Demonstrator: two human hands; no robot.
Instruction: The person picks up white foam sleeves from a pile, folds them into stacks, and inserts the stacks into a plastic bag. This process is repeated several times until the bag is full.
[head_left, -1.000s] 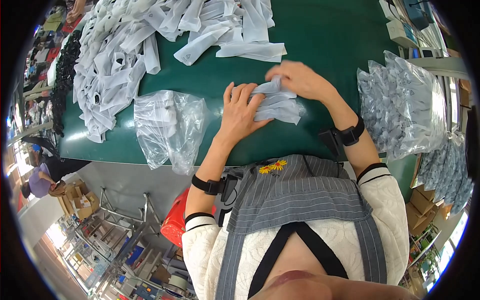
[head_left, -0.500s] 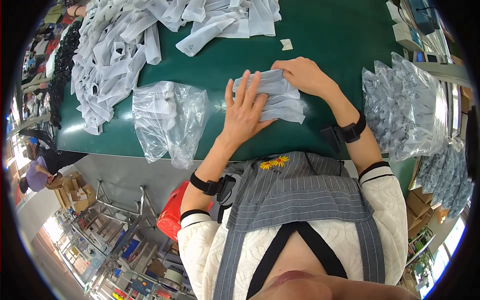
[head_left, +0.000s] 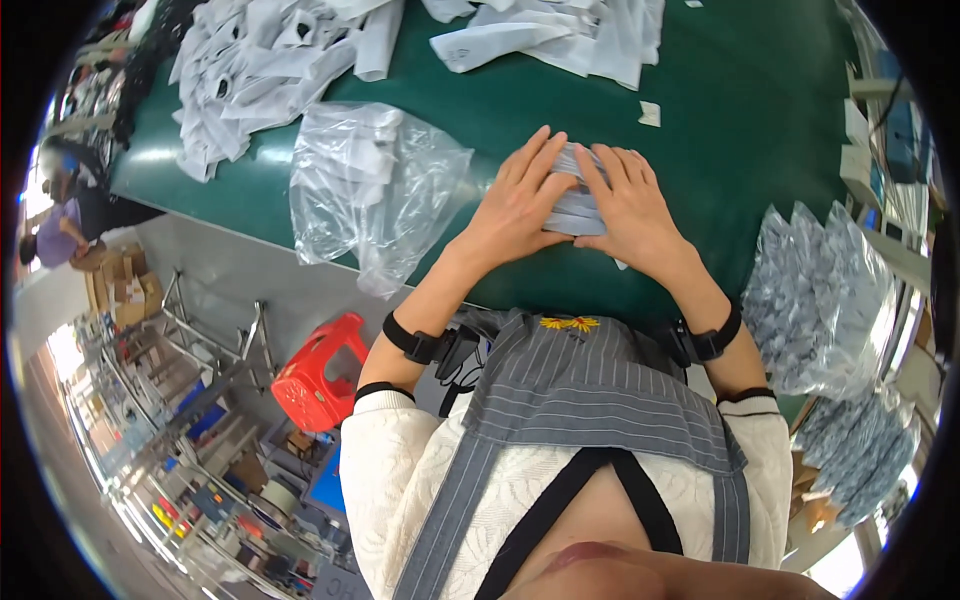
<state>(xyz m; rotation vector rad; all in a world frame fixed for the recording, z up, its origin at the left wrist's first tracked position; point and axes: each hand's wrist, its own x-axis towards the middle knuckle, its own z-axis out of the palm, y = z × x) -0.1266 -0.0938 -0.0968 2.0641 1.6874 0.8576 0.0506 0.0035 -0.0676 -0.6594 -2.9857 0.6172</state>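
Observation:
A small stack of flat, greyish-white translucent plastic packets [head_left: 577, 213] lies on the green table near its front edge. From the left, my left hand [head_left: 520, 200] rests on the stack with its fingers stretched out. My right hand [head_left: 632, 205] covers its right side, fingers spread over the top. The two thumbs come close together at the stack's near end, and the palms hide most of the packets. Left of my hands lies a clear plastic bag [head_left: 420, 190] with several white packets [head_left: 365, 150] inside.
Loose white packets heap at the far left [head_left: 250, 90] and far middle [head_left: 600, 40] of the table [head_left: 740, 130]. A small paper slip [head_left: 650, 114] lies beyond my right hand. Filled clear bags [head_left: 815, 300] hang at the right edge. A red stool [head_left: 318, 375] stands below, left.
My right hand has come down from the packets' far right corner onto their right side. My left hand has shifted to the stack's left side. The view has shifted too.

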